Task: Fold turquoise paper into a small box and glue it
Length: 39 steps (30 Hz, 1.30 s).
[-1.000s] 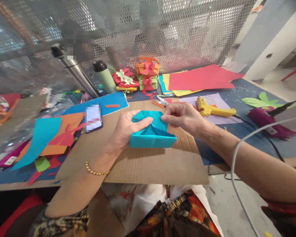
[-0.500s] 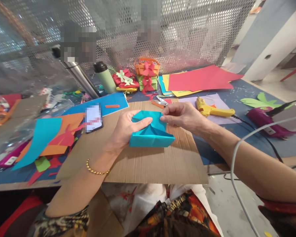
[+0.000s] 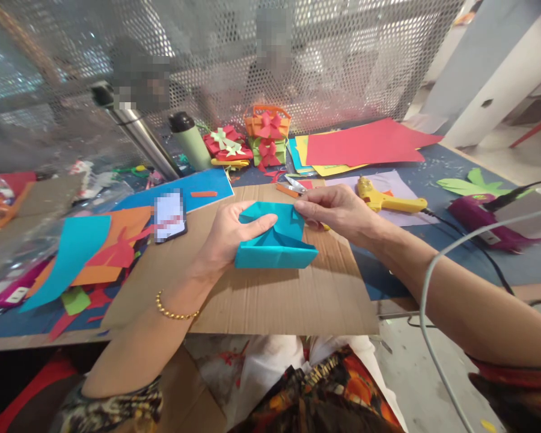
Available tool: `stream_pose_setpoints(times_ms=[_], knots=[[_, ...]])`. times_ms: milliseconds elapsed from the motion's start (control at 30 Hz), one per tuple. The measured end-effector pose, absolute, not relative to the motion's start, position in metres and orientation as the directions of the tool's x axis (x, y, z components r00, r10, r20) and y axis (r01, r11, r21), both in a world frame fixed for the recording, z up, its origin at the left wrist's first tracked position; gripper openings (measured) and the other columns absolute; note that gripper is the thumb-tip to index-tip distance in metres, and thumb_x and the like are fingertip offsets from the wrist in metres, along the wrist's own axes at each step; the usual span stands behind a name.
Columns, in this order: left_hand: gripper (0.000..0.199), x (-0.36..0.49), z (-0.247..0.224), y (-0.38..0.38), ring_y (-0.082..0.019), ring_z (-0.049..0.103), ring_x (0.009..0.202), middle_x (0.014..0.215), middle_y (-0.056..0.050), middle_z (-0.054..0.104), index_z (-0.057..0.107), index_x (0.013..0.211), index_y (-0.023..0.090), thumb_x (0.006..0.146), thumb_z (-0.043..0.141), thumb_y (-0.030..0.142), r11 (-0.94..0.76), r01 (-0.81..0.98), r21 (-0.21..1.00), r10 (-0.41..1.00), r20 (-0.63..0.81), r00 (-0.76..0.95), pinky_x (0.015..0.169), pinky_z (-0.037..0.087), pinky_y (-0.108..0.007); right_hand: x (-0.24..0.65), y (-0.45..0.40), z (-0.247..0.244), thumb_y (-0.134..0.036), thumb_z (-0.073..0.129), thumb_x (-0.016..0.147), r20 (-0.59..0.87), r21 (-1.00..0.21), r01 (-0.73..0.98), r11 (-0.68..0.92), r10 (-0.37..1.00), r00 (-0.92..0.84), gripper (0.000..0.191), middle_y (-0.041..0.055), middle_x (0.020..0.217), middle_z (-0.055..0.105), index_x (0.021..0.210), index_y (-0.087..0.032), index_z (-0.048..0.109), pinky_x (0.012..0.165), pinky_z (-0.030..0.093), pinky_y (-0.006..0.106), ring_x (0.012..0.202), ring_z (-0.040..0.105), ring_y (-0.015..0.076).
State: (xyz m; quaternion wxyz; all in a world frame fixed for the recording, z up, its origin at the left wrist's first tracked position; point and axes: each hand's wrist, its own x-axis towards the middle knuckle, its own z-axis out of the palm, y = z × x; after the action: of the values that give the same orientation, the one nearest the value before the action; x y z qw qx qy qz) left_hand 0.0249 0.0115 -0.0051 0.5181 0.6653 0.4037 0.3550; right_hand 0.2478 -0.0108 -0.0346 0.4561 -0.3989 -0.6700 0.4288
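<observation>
Viewed from my remote post, the near edge of the blue tabletop surface (image 3: 383,285) was overlapped by a flat brown corrugated cardboard sheet (image 3: 270,307). Above the middle of this sheet I saw the task's piece, a cyan folded-paper box (image 3: 288,231), its low front wall turned toward the near edge. The left hand (image 3: 228,231), below a gold beaded bracelet (image 3: 175,308) on the forearm, gripped the left side of the box, thumb pressed across the inner folds and fingers largely hidden behind the paper. The right hand (image 3: 331,207) pinched the far right corner of the box between thumb and forefinger; its remaining fingers were curled.

Toward the left of the surface lay a curved cyan paper sheet (image 3: 79,249) upon orange paper, and a dark-rimmed phone (image 3: 170,216) beside the cardboard's left edge. Near the right edge I noted a purple box-shaped device (image 3: 478,224) with cables. Scissors with orange handles (image 3: 288,190) lay at the cardboard's far edge; to their right, a yellow glue gun (image 3: 390,200) rested on a lilac paper sheet (image 3: 403,185).

Along the surface's far edge were a large red paper sheet (image 3: 365,144), an orange paper basket with a red bow (image 3: 267,123) and a pale green bottle with a black cap (image 3: 193,144). Beyond rose a grey perforated metal screen (image 3: 342,72).
</observation>
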Motion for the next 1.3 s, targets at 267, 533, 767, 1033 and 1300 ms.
stream_pose_setpoints(times_ms=[267, 533, 767, 1033, 1300], knots=[[0.033, 0.025, -0.004, 0.01, -0.011, 0.059, 0.057, 0.066, 0.001, 0.07, 0.07, 0.074, 0.017, 0.064, 0.09, 0.042, -0.082, 0.137, 0.987, 0.885, 0.009, 0.465, 0.053, 0.05, -0.023, 0.245, -0.009, -0.039, -0.062, 0.081, 0.082, 0.234, -0.957, 0.123, 0.263, 0.949, -0.211, 0.054, -0.004, 0.052, 0.05, 0.062, -0.019, 0.057, 0.046, 0.023, 0.027, 0.049, 0.038, 0.0066], [0.033, 0.025, -0.003, 0.009, -0.01, 0.057, 0.056, 0.065, 0.002, 0.068, 0.069, 0.072, 0.017, 0.065, 0.09, 0.041, -0.089, 0.13, 0.987, 0.881, 0.017, 0.472, 0.053, 0.048, -0.023, 0.244, -0.009, -0.039, -0.059, 0.084, 0.08, 0.228, -0.962, 0.107, 0.251, 0.955, -0.191, 0.051, -0.0032, 0.054, 0.053, 0.062, -0.018, 0.059, 0.046, 0.024, 0.026, 0.049, 0.039, 0.0065], [0.036, 0.024, -0.004, 0.009, -0.012, 0.06, 0.057, 0.067, 0.0, 0.07, 0.07, 0.073, 0.017, 0.064, 0.091, 0.045, -0.112, 0.165, 0.98, 0.893, 0.027, 0.449, 0.053, 0.048, -0.024, 0.243, -0.012, -0.034, -0.055, 0.078, 0.085, 0.252, -0.943, 0.168, 0.288, 0.946, -0.205, 0.048, -0.0033, 0.055, 0.052, 0.062, -0.019, 0.057, 0.048, 0.025, 0.027, 0.051, 0.04, 0.007], [0.038, 0.025, -0.004, 0.01, -0.015, 0.065, 0.06, 0.07, -0.002, 0.074, 0.073, 0.077, 0.017, 0.062, 0.092, 0.046, -0.084, 0.159, 0.984, 0.898, 0.006, 0.44, 0.056, 0.054, -0.026, 0.242, -0.013, -0.033, -0.059, 0.075, 0.087, 0.3, -0.912, 0.227, 0.341, 0.933, -0.196, 0.052, -0.0034, 0.053, 0.05, 0.061, -0.019, 0.056, 0.048, 0.027, 0.027, 0.05, 0.04, 0.0072], [0.039, 0.023, -0.005, 0.013, -0.016, 0.068, 0.065, 0.078, -0.003, 0.078, 0.076, 0.083, 0.017, 0.061, 0.094, 0.044, -0.092, 0.136, 0.986, 0.92, 0.032, 0.39, 0.06, 0.058, -0.027, 0.247, -0.014, -0.027, -0.081, 0.064, 0.088, 0.291, -0.93, 0.176, 0.322, 0.94, -0.178, 0.065, 0.0007, 0.064, 0.058, 0.077, -0.016, 0.068, 0.049, 0.033, 0.027, 0.055, 0.049, 0.0097]])
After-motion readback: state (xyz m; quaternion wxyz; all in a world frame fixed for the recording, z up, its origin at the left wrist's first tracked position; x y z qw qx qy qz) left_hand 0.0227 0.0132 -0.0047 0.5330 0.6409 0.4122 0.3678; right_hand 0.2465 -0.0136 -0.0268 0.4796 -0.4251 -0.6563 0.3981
